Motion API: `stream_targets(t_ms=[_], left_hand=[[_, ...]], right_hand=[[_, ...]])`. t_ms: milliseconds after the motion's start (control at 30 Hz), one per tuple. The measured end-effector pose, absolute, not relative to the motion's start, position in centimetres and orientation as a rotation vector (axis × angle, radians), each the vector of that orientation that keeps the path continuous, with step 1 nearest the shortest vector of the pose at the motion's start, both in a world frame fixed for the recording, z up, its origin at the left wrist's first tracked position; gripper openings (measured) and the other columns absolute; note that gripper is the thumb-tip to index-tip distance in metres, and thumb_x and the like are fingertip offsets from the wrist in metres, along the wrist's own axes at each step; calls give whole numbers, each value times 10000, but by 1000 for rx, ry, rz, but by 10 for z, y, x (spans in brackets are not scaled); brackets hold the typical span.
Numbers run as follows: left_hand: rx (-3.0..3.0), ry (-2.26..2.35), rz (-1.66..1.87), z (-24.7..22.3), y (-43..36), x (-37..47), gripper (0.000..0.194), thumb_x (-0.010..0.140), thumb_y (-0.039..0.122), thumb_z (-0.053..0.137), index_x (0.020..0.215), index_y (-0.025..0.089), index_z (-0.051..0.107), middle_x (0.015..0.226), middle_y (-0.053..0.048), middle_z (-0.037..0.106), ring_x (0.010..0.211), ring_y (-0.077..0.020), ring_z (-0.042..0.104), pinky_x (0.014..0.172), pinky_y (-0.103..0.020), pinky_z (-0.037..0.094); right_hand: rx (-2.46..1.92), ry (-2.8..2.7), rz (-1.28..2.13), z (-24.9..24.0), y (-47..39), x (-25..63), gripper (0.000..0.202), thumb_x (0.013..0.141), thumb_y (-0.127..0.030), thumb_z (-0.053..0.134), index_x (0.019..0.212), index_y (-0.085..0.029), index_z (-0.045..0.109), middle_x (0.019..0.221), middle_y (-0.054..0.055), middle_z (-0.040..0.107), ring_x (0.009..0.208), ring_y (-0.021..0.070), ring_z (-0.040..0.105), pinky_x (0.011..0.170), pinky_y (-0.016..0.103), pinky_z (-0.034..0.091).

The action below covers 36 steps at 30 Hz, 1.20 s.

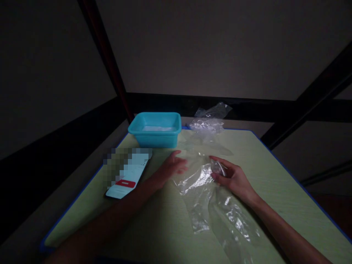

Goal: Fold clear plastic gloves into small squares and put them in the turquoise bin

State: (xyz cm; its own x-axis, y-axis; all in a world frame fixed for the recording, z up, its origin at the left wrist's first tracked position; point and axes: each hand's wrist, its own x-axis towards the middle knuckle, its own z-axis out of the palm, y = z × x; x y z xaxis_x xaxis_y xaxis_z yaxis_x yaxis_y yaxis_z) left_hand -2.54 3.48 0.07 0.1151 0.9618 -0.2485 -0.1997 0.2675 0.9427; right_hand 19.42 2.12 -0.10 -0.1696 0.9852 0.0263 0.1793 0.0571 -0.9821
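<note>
A clear plastic bag (202, 179) lies loosely spread over the middle of the table, with long crumpled parts trailing toward the near edge. My right hand (233, 179) is closed on a bunched part of it, thumb and fingers around the film. At the bag's left side is my left hand (173, 167), its fingers apart and slightly bent. Whether those fingertips touch the film, I cannot tell. Behind the hands, more crumpled clear plastic (210, 123) is heaped at the table's far edge; where it separates from the nearer film is unclear.
A turquoise plastic basin (156, 139) stands at the far left, with something pale inside. Nearer on the left lies a phone (132, 174), its screen lit and partly blurred out. The pale green table (280, 190) has a blue edge. Dark beams and a wall stand behind.
</note>
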Motion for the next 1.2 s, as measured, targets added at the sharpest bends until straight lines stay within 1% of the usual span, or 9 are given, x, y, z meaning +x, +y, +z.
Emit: stream_targets(t_ms=[167,267,367,533,667,833,967,1067,1200], left_hand=[[1156,1206,1155,-11,26,-21,447,565,60,650,970,198,520,607,52,605,561,-118,568,567,-210,419],[1236,1242,1175,-17,25,-18,446,589,72,612,1010,186,520,574,74,554,525,-102,517,546,-200,400],[1385,1259,1154,-19,22,-18,448,624,92,583,1059,186,531,589,63,555,527,-99,499,531,-195,384],[1461,1244,1094,-15,18,-21,398,638,108,574,1030,177,559,614,47,565,508,-93,485,487,-188,363],[1455,1237,1086,-15,19,-21,361,629,110,577,983,174,567,611,49,550,490,-88,482,472,-184,352],[1514,1230,1047,-20,20,-21,314,659,119,550,971,146,554,617,53,526,483,-72,445,473,-173,341],[1528,1216,1029,-23,20,-21,300,669,112,535,967,135,552,600,59,502,481,-68,424,472,-169,335],[1538,1207,1035,-24,20,-21,287,670,105,527,955,134,553,596,60,495,481,-69,418,472,-169,334],[1540,1200,1035,-24,21,-21,270,674,104,526,939,139,558,590,61,494,489,-74,428,478,-171,338]], right_hand=[[-1247,-1554,1161,-6,21,188,507,643,-279,680,1126,-171,571,741,8,643,549,125,553,509,259,472],[-1219,-1552,1110,-8,21,182,493,632,-284,674,1098,-186,546,906,49,657,649,150,604,602,289,508],[-1201,-1575,1094,-3,21,178,505,643,-302,667,1110,-192,511,876,46,662,751,189,633,696,327,519],[-1333,-1636,1126,7,33,184,563,757,-406,576,1246,-160,443,729,36,668,581,177,614,492,287,495],[-1471,-1671,1028,7,64,188,567,825,-292,489,1343,-112,348,961,134,688,571,166,646,468,279,513],[-1451,-1862,814,22,97,176,394,727,-156,601,1119,-116,604,1138,168,634,821,246,674,722,379,548],[-1285,-2020,538,66,101,162,513,721,-124,568,1232,-153,533,1287,109,545,1180,292,493,1008,475,355],[-926,-2174,-71,98,99,156,518,774,-167,493,1291,-162,460,1307,91,529,1217,276,458,1017,479,343],[-850,-2084,-249,97,103,153,527,811,-197,435,1336,-186,388,1352,68,486,1244,246,430,1020,448,343]])
